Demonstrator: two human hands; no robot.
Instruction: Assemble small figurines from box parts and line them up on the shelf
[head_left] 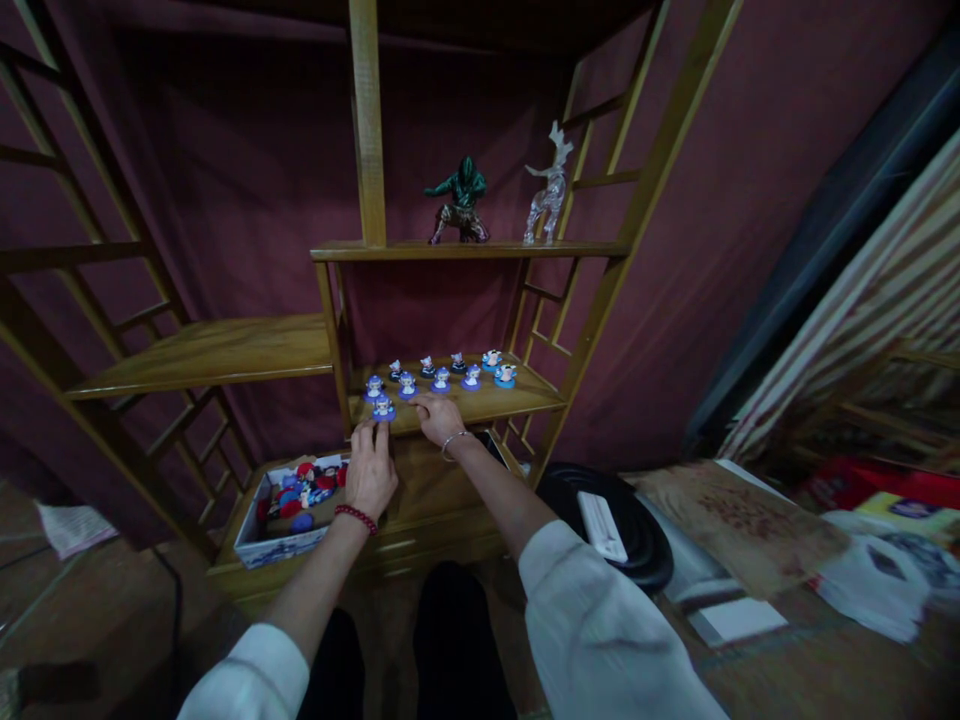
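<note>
My left hand (370, 474), with a dark red bead bracelet, is at the front edge of the lower shelf. Its fingertips meet the base of a small purple-and-white figurine (383, 407) that stands upright. My right hand (441, 418), wearing a silver bangle, hovers at or rests on the shelf just right of that figurine. Its fingers point left, apart, with nothing visible in them. Behind my hands stands a row of similar purple figurines (441, 380). Small dark figurines (427, 367) line the back, and two blue-based figurines (505, 376) stand at the right.
A patterned box (281, 545) of red and blue figurines sits low at the left. The upper shelf (405, 251) carries a dark green crouching figure (461, 200) and a clear deer figurine (550, 190). Wooden posts frame the shelves. A black round object (645, 530) lies right.
</note>
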